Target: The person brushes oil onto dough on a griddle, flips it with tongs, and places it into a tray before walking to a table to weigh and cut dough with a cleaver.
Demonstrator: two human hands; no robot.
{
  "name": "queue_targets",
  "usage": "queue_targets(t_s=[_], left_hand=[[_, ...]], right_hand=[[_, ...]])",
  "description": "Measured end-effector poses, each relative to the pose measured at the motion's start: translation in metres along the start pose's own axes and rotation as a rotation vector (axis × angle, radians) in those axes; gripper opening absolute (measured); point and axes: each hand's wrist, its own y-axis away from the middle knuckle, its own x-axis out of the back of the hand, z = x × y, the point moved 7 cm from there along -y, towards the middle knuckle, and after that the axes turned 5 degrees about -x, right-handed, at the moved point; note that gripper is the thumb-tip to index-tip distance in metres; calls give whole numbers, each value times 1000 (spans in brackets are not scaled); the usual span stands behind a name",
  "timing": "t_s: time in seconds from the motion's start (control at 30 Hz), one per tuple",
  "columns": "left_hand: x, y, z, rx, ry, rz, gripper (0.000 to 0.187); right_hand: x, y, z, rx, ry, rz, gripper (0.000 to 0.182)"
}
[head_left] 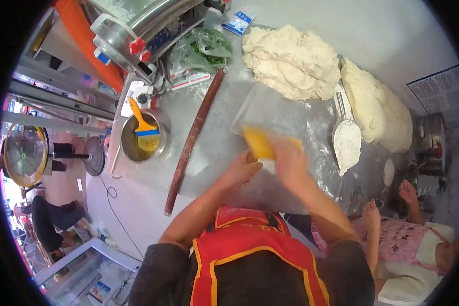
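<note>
A blurred yellow item (pixel 261 144) is seen above the near part of the grey table (pixel 222 122), between and under the person's hands. The left hand (pixel 239 171) is curled, with its thumb and fingers drawn together just beside the yellow item; whether anything is gripped by it cannot be told. The right hand (pixel 290 160) is blurred and laid over the yellow item, which is seen on both sides of its fingers; whether a firm grip is made cannot be told. Just beyond the hands, a clear plastic sheet (pixel 260 104) is seen. To the left, a rolling pin (pixel 195 140) is laid lengthwise, and an orange-handled brush (pixel 140 118) is stood in a metal pot (pixel 163 135). Farther back, a rough mass of dough (pixel 293 64) is placed beside a smoother lump (pixel 375 107). Near these, a scoop (pixel 340 104) is filled with flour (pixel 348 145).
</note>
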Motion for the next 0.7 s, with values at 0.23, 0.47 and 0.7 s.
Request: queue_targets(t_s=[0.23,0.47,0.7], left_hand=[[7,-12,-5,-158,-445,7,33],[-1,-46,-44,97,-199,-190,27],[-1,-48,-75,91,-168,-165,36]], right_hand=[[30,-38,55,-207,6,-61,44],[-23,57,-3,116,34,-247,47],[-87,17,8,174,223,-238,35]])
